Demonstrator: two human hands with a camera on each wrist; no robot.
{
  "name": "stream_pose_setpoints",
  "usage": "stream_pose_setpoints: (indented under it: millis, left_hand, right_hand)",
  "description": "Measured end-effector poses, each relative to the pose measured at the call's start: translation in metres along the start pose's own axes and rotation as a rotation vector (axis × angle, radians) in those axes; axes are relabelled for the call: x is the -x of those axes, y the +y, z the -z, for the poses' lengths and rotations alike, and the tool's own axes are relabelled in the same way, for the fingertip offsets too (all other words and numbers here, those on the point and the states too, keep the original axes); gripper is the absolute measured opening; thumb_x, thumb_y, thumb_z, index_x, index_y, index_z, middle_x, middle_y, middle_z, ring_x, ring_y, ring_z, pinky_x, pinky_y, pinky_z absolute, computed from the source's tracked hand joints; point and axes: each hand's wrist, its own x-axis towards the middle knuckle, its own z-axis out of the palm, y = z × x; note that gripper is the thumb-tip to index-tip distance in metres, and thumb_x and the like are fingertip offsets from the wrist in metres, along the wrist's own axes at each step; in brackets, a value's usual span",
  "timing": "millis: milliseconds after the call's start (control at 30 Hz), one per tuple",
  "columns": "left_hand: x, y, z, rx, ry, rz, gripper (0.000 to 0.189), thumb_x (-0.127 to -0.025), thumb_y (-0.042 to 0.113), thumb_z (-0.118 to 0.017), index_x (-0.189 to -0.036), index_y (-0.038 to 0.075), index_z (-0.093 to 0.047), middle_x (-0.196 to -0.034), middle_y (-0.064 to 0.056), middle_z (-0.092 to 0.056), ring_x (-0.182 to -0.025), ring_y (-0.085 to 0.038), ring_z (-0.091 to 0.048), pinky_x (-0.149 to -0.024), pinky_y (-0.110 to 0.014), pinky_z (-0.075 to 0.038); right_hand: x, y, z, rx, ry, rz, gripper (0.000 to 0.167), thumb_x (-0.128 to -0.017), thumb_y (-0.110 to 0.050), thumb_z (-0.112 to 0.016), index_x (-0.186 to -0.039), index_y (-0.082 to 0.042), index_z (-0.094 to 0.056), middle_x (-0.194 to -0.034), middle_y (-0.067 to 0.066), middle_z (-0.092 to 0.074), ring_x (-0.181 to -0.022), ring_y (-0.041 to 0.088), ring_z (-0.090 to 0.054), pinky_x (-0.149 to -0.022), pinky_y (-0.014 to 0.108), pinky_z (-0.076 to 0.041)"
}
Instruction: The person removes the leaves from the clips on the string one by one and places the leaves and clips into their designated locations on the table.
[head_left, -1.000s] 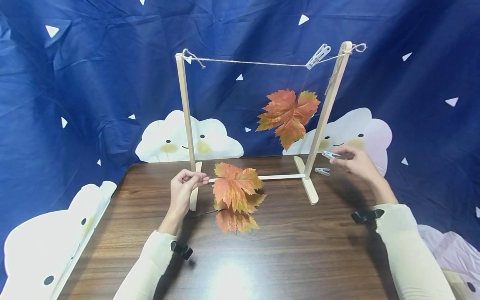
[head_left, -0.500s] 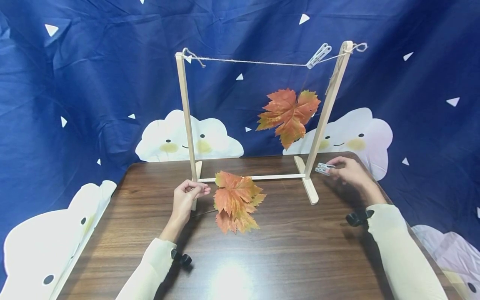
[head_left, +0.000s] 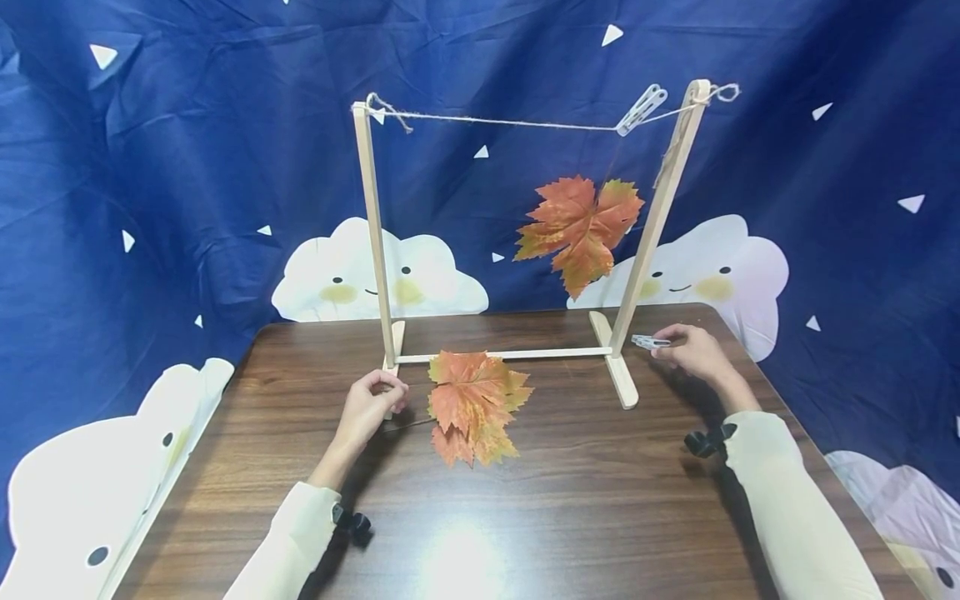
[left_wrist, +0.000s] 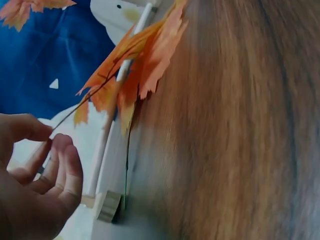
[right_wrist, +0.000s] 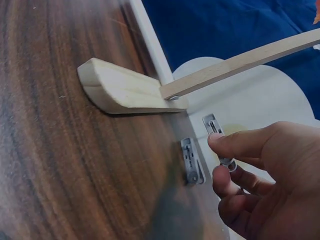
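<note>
My left hand (head_left: 369,408) pinches the thin stem of an orange-and-yellow artificial maple leaf (head_left: 472,385); the left wrist view shows the stem (left_wrist: 75,108) between thumb and fingertips. Beneath that leaf, a second maple leaf (head_left: 452,448) lies on the table, largely covered. My right hand (head_left: 699,354) holds a pale grey clothespin (right_wrist: 212,124) between thumb and fingers, beside the right post. Another clothespin (right_wrist: 191,161) rests on the table just under it. A third maple leaf (head_left: 576,225) hangs below the string, under a clothespin (head_left: 642,110) clipped near its right end.
A wooden frame stands at the table's back, with a left post (head_left: 373,225), a right post (head_left: 660,221), a low crossbar (head_left: 558,353) and flat feet (head_left: 621,382). Twine (head_left: 495,122) joins the post tops. A blue curtain (head_left: 187,167) with clouds hangs behind the brown table (head_left: 570,500).
My right hand has moved left and down with its clothespin, close to the one on the table. My left hand has lowered, bringing its leaf down over the lying leaf.
</note>
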Motion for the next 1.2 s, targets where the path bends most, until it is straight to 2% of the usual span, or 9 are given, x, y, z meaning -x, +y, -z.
stream_pose_setpoints:
  millis: [133,267,433,667,933,1067,1200]
  left_hand:
    - [0.001,0.000,0.006,-0.198,-0.030,-0.029,0.005,-0.092,0.002,-0.070,-0.095,0.000,-0.074,-0.086,-0.018,-0.076,-0.065,-0.011,-0.065,-0.061,-0.022,-0.054]
    - [-0.001,-0.006,0.010,-0.420,-0.051,-0.081,0.005,-0.088,0.009,-0.073,-0.091,0.009,-0.077,-0.073,0.000,-0.071,-0.064,-0.010,-0.062,-0.061,-0.023,-0.049]
    - [0.000,-0.009,0.013,-0.568,-0.094,-0.157,0.002,-0.087,0.012,-0.074,-0.086,0.012,-0.076,-0.073,0.003,-0.072,-0.062,-0.008,-0.061,-0.064,-0.026,-0.049]
    - [0.000,-0.012,0.015,-0.662,-0.146,-0.208,0.005,-0.085,0.009,-0.075,-0.085,0.014,-0.076,-0.073,0.005,-0.070,-0.058,-0.006,-0.061,-0.069,-0.029,-0.051]
    - [0.001,-0.013,0.015,-0.724,-0.152,-0.231,0.011,-0.084,0.003,-0.074,-0.089,0.012,-0.078,-0.088,-0.002,-0.073,-0.077,-0.012,-0.066,-0.076,-0.038,-0.055]
    - [0.001,-0.013,0.015,-0.733,-0.154,-0.228,0.011,-0.085,0.003,-0.075,-0.090,0.012,-0.079,-0.092,-0.003,-0.073,-0.081,-0.014,-0.067,-0.078,-0.040,-0.057]
    - [0.000,-0.014,0.016,-0.713,-0.161,-0.217,0.010,-0.086,0.004,-0.074,-0.090,0.012,-0.079,-0.093,-0.004,-0.073,-0.075,-0.010,-0.065,-0.076,-0.037,-0.056]
  right_hand:
    - [0.001,0.002,-0.005,0.022,0.003,0.016,0.046,-0.094,-0.015,-0.078,-0.131,0.008,-0.063,-0.088,0.020,-0.076,-0.068,0.021,-0.069,-0.053,0.031,-0.051]
    - [0.000,0.007,-0.010,0.038,0.005,0.020,0.045,-0.094,-0.014,-0.078,-0.128,0.010,-0.063,-0.098,0.025,-0.077,-0.071,0.016,-0.069,-0.059,0.028,-0.053]
    - [0.001,0.011,-0.014,0.041,0.014,0.014,0.043,-0.093,-0.012,-0.078,-0.127,0.010,-0.064,-0.101,0.028,-0.075,-0.070,0.015,-0.068,-0.059,0.027,-0.052]
    - [0.001,0.013,-0.020,0.066,0.024,0.022,0.043,-0.092,-0.010,-0.078,-0.127,0.010,-0.064,-0.097,0.027,-0.074,-0.066,0.015,-0.067,-0.061,0.027,-0.050]
    - [0.000,0.017,-0.024,0.051,0.011,0.001,0.044,-0.094,-0.009,-0.077,-0.130,0.011,-0.063,-0.109,0.032,-0.071,-0.070,0.015,-0.069,-0.060,0.025,-0.053]
    - [0.000,0.017,-0.025,0.045,0.012,-0.007,0.046,-0.094,-0.009,-0.078,-0.132,0.011,-0.062,-0.111,0.032,-0.071,-0.071,0.015,-0.068,-0.059,0.024,-0.053]
    - [0.001,0.015,-0.026,0.040,0.010,-0.014,0.048,-0.094,-0.010,-0.077,-0.134,0.011,-0.061,-0.114,0.033,-0.070,-0.071,0.015,-0.067,-0.057,0.025,-0.052]
